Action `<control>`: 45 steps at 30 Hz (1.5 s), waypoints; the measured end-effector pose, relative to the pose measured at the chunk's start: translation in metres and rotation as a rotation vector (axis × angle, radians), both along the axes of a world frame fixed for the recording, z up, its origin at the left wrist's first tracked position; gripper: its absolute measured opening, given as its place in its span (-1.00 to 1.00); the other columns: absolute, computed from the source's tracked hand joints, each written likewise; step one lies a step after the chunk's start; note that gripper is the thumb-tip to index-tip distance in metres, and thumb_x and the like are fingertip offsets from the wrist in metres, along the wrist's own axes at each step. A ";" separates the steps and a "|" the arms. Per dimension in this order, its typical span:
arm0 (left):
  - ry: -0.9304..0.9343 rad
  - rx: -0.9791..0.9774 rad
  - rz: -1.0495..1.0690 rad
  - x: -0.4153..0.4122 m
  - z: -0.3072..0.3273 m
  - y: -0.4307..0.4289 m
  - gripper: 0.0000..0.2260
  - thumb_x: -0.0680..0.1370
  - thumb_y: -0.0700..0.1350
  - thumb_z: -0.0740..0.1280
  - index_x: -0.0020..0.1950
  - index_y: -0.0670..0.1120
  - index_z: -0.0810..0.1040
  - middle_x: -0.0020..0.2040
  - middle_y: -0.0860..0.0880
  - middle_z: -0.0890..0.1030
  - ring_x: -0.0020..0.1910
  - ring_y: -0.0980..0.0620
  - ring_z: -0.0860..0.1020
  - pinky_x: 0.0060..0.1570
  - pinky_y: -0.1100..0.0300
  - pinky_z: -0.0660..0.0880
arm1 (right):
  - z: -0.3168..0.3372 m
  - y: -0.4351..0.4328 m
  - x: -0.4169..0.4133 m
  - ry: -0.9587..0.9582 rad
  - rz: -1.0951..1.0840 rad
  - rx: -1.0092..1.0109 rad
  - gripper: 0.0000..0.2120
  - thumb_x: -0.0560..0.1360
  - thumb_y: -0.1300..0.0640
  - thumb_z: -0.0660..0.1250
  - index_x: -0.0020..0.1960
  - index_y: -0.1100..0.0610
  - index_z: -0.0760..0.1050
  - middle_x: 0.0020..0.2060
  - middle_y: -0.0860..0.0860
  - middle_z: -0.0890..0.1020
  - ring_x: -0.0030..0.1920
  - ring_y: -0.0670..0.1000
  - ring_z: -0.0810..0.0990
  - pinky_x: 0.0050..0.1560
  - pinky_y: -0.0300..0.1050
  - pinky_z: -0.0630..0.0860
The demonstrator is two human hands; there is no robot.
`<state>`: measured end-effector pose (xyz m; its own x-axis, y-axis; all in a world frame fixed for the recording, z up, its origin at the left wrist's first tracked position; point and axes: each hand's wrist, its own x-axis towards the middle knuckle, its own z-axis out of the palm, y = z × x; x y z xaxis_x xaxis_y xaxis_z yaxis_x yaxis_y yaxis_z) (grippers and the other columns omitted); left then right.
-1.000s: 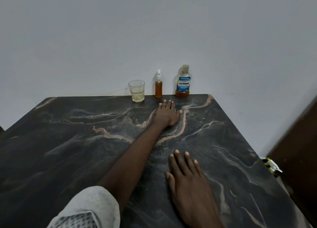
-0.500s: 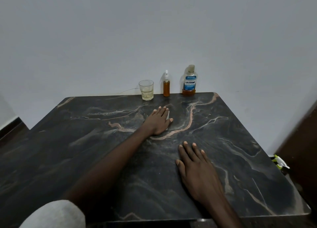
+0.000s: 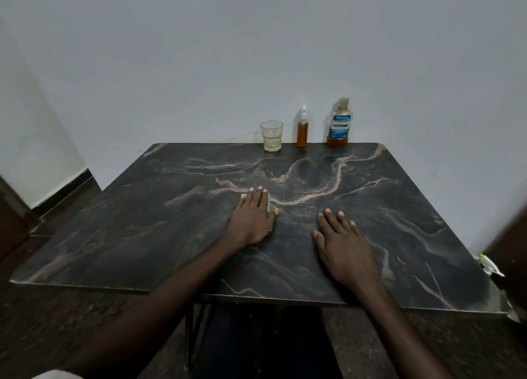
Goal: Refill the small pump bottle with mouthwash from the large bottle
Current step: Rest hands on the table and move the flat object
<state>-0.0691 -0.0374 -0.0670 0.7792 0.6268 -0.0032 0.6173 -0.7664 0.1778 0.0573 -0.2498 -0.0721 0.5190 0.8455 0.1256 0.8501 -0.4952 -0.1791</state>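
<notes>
Dark marble table [image 3: 159,224] carries both hands palm down, fingers spread flat, gripping nothing: left hand [image 3: 252,221], right hand [image 3: 343,243]. Small pump bottle [image 3: 302,131] stands upright at the far edge, between large bottle [image 3: 338,124] and glass [image 3: 271,135], well apart from both hands.

Dark marble-patterned table [image 3: 142,230] against a pale wall, with three items and two hands on it.

Along the far edge, left to right and apart from each other: a glass [image 3: 271,135] with pale liquid, a small pump bottle [image 3: 302,130] of amber liquid, and a large bottle [image 3: 338,123] with a blue label. Nearer the middle, the left hand [image 3: 252,217] and right hand [image 3: 343,243] lie flat, palms down, fingers spread.
</notes>
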 end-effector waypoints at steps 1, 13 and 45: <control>0.003 -0.003 0.001 -0.001 0.001 -0.007 -0.35 0.73 0.21 -0.11 0.70 -0.15 -0.13 0.71 -0.13 -0.11 0.69 -0.09 -0.16 0.64 -0.04 -0.19 | 0.000 0.000 0.000 0.000 -0.002 0.010 -0.33 0.65 -0.16 -0.26 0.67 0.07 0.11 0.67 0.02 0.14 0.67 0.09 0.05 0.64 0.07 0.02; -0.044 0.060 -0.039 -0.002 -0.004 -0.090 -0.34 0.73 0.21 -0.10 0.70 -0.18 -0.11 0.71 -0.15 -0.08 0.69 -0.09 -0.18 0.65 -0.06 -0.19 | 0.000 -0.001 0.000 0.007 -0.029 0.053 -0.48 0.73 -0.05 -0.04 0.65 0.09 0.18 0.65 0.06 0.19 0.66 0.09 0.10 0.63 0.05 0.07; -0.248 -0.015 0.112 -0.020 0.016 0.004 -0.49 0.76 0.03 -0.01 0.66 -0.19 0.13 0.68 -0.20 0.10 0.68 -0.19 -0.01 0.64 -0.14 -0.01 | 0.010 0.003 -0.026 0.064 0.110 0.231 -0.53 0.72 0.04 0.15 0.58 0.19 0.32 0.59 0.12 0.32 0.61 0.12 0.25 0.60 0.01 0.10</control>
<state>-0.0887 -0.0329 -0.0507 0.6833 0.7105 0.1685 0.6343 -0.6919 0.3449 0.0312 -0.2465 -0.0617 0.4385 0.8501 0.2917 0.8798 -0.3398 -0.3323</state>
